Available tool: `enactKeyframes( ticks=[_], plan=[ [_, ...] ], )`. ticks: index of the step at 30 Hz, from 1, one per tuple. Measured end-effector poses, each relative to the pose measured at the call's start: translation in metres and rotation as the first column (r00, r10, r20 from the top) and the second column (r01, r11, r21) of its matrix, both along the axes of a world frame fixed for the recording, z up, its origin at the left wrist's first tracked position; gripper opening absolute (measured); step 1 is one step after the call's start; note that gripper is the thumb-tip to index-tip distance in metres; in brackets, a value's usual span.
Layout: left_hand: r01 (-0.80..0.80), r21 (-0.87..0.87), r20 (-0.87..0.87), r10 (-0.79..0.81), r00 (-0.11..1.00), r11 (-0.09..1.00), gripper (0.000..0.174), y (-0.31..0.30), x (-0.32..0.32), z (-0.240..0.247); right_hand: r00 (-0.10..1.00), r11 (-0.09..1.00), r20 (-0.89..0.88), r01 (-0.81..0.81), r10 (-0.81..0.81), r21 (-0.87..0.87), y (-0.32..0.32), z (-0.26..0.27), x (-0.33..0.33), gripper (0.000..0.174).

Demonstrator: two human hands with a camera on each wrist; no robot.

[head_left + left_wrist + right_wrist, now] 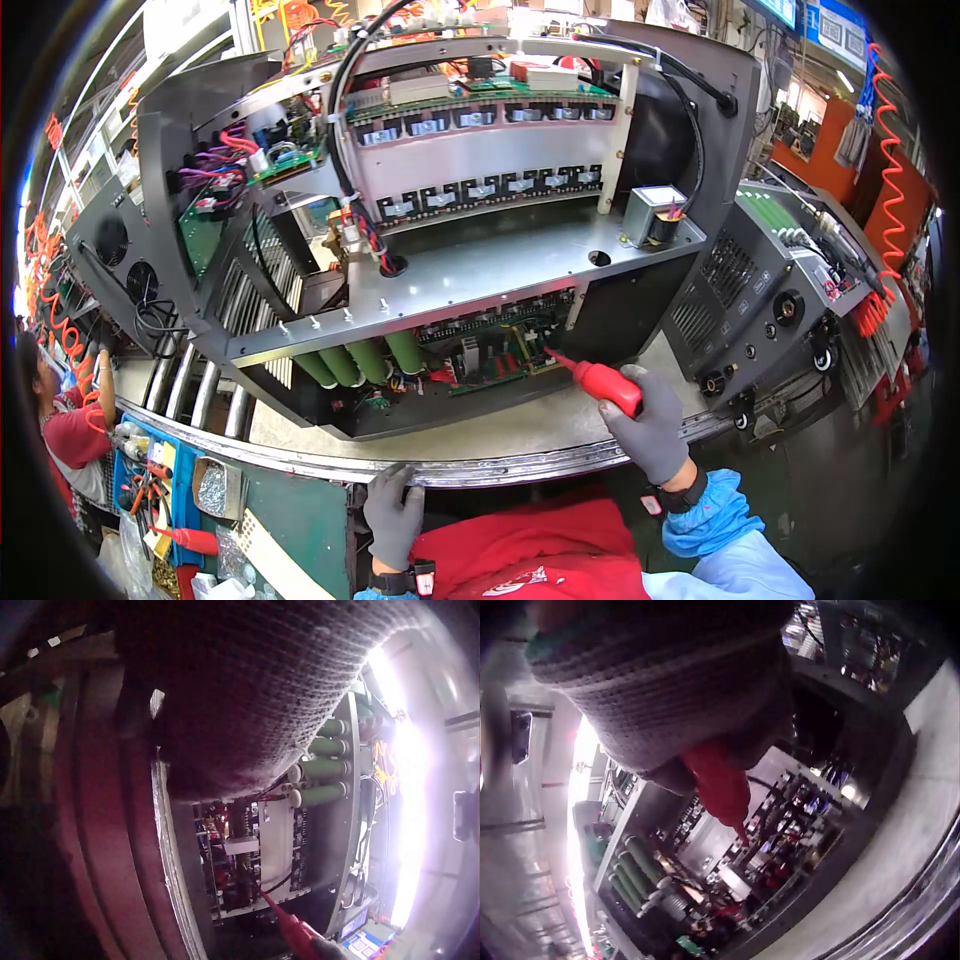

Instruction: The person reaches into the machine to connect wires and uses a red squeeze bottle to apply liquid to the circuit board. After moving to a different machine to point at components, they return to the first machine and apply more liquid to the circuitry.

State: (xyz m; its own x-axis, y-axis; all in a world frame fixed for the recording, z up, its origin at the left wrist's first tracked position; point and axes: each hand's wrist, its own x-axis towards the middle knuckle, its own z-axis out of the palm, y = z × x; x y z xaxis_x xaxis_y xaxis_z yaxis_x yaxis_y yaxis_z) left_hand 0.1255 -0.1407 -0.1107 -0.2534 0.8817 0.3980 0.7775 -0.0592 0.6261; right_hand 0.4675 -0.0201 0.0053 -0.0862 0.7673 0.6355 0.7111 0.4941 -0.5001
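Observation:
My right hand (650,425), in a grey knit glove, grips a red squeeze bottle (608,387) with a thin tapered nozzle. The nozzle points left into the lower bay of a large open machine cabinet (480,270), its tip close to a green circuit board (515,352). In the right wrist view the red bottle (718,784) points down at the board's components. My left hand (393,515), gloved too, rests with its fingertips at the metal rail (480,470) along the front and holds nothing. Green cylinders (403,352) stand in the bay's left part.
At the lower left a blue tray (185,460) carries hand tools, beside a box of small screws (215,487) and another red bottle (195,541). A second cabinet (765,300) stands at the right. Rollers (205,385) run at the left, where another person (75,430) works.

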Motion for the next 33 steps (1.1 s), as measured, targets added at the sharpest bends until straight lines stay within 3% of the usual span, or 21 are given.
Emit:
enactKeyframes(
  ticks=[2, 17, 33],
  plan=[
    [-0.018, -0.001, -0.016, 0.018, 1.0, 1.0, 0.033, 0.001, 0.003, 0.005, 0.997, 0.992, 0.073, -0.047, 0.039, 0.115, 0.01, -0.006, 0.001, 0.049],
    [-0.038, -0.02, -0.072, 0.037, 0.997, 0.999, 0.031, 0.005, 0.008, 0.009, 0.995, 1.0, 0.1, -0.021, 0.019, 0.011, 0.046, -0.029, -0.023, 0.046],
    [-0.067, -0.04, -0.14, 0.061, 0.988, 0.997, 0.032, 0.006, 0.012, 0.006, 0.999, 0.998, 0.025, 0.042, -0.043, 0.054, 0.048, -0.043, -0.002, 0.046]
  ],
)
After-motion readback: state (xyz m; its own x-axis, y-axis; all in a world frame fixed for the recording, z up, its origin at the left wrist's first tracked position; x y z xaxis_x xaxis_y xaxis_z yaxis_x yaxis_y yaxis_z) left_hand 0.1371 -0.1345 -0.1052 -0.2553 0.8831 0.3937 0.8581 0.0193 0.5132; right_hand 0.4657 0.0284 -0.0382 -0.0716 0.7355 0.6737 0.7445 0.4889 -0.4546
